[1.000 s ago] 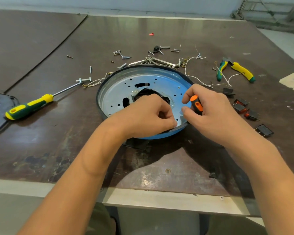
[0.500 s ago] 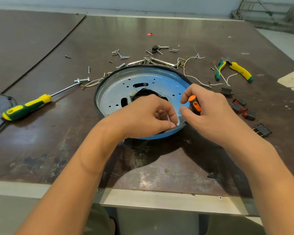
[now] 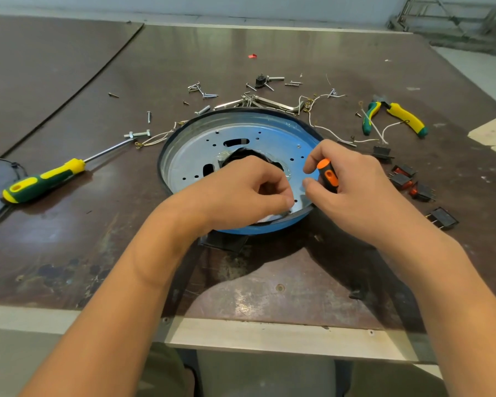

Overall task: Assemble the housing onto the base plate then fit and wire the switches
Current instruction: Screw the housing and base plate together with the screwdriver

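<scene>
Plate [image 3: 241, 136] flat on counter [image 3: 69, 253], seated inside housing [image 3: 258, 230], its near rim just under both hands. Saw housing as black edge at far side, blue wall at near side. Gripped short orange driver [image 3: 328, 174] in right hand [image 3: 355, 196], thumb and fingers curled round handle, handle end up and tilted slightly away, tip hidden low behind fingers toward near-right part of plate. Curled left hand [image 3: 241, 193] over same part, thumb and forefinger pinched together just left of driver; could not tell of any screw in that pinch, too small and covered. Hands nearly fingertip to fingertip above small holes close to rim. Judged coming move to turn on one thing: target hole somewhere straight below tip, between the hands, nearer right hand than left. Judged step as fastening plate to housing, so early in task. Called for driver axis near upright over hole, left hand steadying any screw there. Switches [image 3: 403, 179] untouched on counter, well apart to right, nearer right hand than left; wires [image 3: 327, 130] loose beyond far rim. Screws [image 3: 204, 93] scattered past plate, long screwdriver [image 3: 43, 181] off to left, pliers [image 3: 404, 117] far right, all out of easy reach of two busy hands. Risked a dropped screw through dark central opening [image 3: 241, 156] or under rim on a slipped pinch.
</scene>
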The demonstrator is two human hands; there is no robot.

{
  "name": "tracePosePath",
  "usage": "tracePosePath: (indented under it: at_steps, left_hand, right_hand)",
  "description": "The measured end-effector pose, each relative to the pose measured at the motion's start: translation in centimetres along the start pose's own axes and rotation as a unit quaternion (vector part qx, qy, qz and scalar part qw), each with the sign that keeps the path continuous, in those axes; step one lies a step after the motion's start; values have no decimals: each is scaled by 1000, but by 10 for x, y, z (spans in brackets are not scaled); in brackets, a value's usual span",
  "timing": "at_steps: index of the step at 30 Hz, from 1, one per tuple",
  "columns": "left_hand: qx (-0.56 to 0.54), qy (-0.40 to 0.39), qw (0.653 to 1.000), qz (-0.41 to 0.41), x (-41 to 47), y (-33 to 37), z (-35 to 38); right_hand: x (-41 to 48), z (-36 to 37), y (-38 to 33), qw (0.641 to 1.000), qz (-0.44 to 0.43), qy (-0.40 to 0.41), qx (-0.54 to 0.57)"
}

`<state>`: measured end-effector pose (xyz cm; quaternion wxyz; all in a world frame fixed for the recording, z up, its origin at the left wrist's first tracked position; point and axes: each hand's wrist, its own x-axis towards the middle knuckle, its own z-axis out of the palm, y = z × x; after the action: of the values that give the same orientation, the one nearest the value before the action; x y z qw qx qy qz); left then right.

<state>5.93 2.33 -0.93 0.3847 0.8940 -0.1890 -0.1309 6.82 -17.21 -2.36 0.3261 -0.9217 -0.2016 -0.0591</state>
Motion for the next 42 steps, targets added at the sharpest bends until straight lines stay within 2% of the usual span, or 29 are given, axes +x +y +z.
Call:
tracePosePath:
  at_steps: [13, 19, 25, 36, 42]
  left_hand:
    - [27, -3, 1000, -1, 2, 4, 5]
    - [20, -53, 998, -11, 2, 3, 0]
    - [1, -1, 1000, -5, 2, 0, 3]
    - [44, -42, 998, 14, 3, 3, 1]
    - [11, 25, 1000, -10, 5, -1, 4]
  right_hand:
    - [-1, 0, -1, 1000, 2, 4, 0]
    - [-1, 0, -1, 1000, -2, 7, -1]
    - [-1, -1, 0, 1000, 4, 2, -6]
    - [-1, -2, 0, 1000, 3, 3, -2]
    - [-1, -1, 0, 1000, 2, 5, 3]
